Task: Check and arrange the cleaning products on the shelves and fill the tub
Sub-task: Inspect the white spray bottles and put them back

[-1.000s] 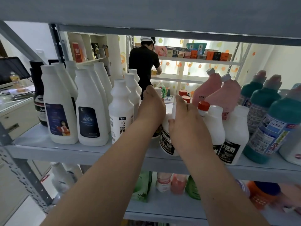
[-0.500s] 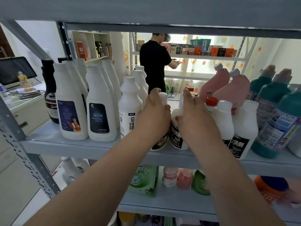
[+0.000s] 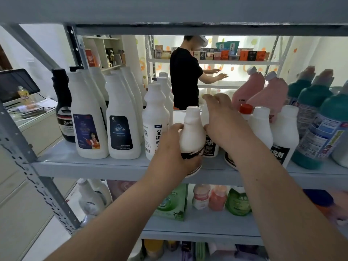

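My left hand (image 3: 172,149) grips a small white bottle (image 3: 192,132) with a dark label, held at the front edge of the grey shelf (image 3: 79,165). My right hand (image 3: 224,119) reaches past it and holds a second white bottle (image 3: 211,146) standing behind, fingers curled round its neck. Just left stands a white "Oil" bottle (image 3: 155,123). To the right are white bottles with black labels (image 3: 282,132), a red-capped one (image 3: 245,109), pink bottles (image 3: 250,87) and teal-capped bottles (image 3: 320,127).
Tall white bottles (image 3: 88,117) and a black bottle (image 3: 63,108) fill the shelf's left end. The lower shelf (image 3: 197,227) holds green pouches and small pink bottles. A slotted upright (image 3: 28,162) stands at the left. A person in black (image 3: 185,76) works at a far rack.
My left hand has pulled its white bottle forward to the shelf's front edge. My right hand has reached further back among the bottles. The view has moved closer.
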A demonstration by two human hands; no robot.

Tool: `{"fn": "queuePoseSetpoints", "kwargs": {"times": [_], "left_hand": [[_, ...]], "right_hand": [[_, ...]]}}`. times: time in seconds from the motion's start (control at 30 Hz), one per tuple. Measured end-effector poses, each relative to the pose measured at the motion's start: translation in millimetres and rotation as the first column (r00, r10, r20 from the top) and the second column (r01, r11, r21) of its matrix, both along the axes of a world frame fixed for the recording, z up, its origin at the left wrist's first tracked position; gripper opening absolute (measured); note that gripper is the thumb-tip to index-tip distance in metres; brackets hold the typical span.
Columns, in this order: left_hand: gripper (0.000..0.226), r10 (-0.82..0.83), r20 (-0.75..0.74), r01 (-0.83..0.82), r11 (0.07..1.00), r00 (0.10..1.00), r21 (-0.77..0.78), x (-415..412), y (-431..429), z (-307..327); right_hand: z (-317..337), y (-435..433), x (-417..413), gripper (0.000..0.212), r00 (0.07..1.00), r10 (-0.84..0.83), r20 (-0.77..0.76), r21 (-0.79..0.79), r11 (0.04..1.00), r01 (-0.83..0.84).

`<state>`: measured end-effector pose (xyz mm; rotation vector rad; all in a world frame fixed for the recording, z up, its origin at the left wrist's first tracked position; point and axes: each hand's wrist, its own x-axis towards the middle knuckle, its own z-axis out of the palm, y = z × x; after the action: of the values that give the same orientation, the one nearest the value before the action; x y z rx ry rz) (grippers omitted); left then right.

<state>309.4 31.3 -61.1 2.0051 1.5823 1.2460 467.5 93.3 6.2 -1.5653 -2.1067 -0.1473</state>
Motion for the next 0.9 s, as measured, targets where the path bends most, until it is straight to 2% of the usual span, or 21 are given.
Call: {"fn": "queuePoseSetpoints", "kwargs": {"times": [0.1, 0.2, 0.37, 0.5, 0.57, 0.7, 0.77, 0.8, 0.83, 0.9], "left_hand": [[0.075, -0.015, 0.117, 0.018, 1.0, 0.993, -0.022, -10.9, -8.7, -0.3], [0.074, -0.016, 0.173, 0.023, 0.999, 0.985, -0.039, -24.3, -23.4, -3.2], [0.074, 0.002, 0.269, 0.031, 0.992, 0.963, -0.121, -41.3, -41.1, -5.6], [0.071, 0.03, 0.336, 0.032, 0.984, 0.941, -0.175, -47.8, -45.9, -11.1], [0.069, 0.044, 0.38, 0.034, 0.98, 0.924, -0.195, -49.8, -47.8, -14.7], [0.072, 0.055, 0.532, 0.096, 0.963, 0.845, -0.251, -51.9, -48.2, -16.5], [0.075, 0.029, 0.606, 0.158, 0.954, 0.795, -0.253, -54.1, -49.5, -16.2], [0.075, 0.016, 0.643, 0.187, 0.951, 0.766, -0.246, -55.6, -51.6, -15.6], [0.074, 0.007, 0.677, 0.21, 0.948, 0.736, -0.238, -57.4, -54.1, -15.9], [0.067, -0.009, 0.738, 0.248, 0.945, 0.674, -0.214, -60.3, -61.3, -17.6]], "right_hand": [[3.2, 4.5, -7.1, 0.088, 0.996, 0.013, 0.09, -0.012, 1.0, -0.012], [4.4, 10.2, -15.3, 0.091, 0.989, 0.023, 0.143, 0.006, 1.0, -0.024], [11.5, 23.1, -39.4, 0.06, 0.946, -0.085, 0.314, -0.037, 0.994, 0.102], [8.4, 44.2, -51.0, 0.054, 0.951, -0.065, 0.303, -0.116, 0.988, 0.105], [6.4, 52.8, -54.1, 0.06, 0.958, -0.054, 0.282, -0.124, 0.988, 0.092], [10.0, 58.9, -56.9, 0.086, 0.97, -0.015, 0.244, -0.191, 0.98, 0.063], [9.9, 52.5, -52.1, 0.088, 0.994, -0.003, 0.106, -0.204, 0.979, 0.025], [8.3, 44.5, -48.8, 0.083, 1.0, -0.003, -0.029, -0.186, 0.983, -0.002], [5.5, 32.6, -45.7, 0.074, 0.981, 0.012, -0.193, -0.146, 0.988, -0.041], [-7.6, -3.0, -40.6, 0.053, 0.863, 0.116, -0.491, -0.036, 0.987, -0.154]]}}
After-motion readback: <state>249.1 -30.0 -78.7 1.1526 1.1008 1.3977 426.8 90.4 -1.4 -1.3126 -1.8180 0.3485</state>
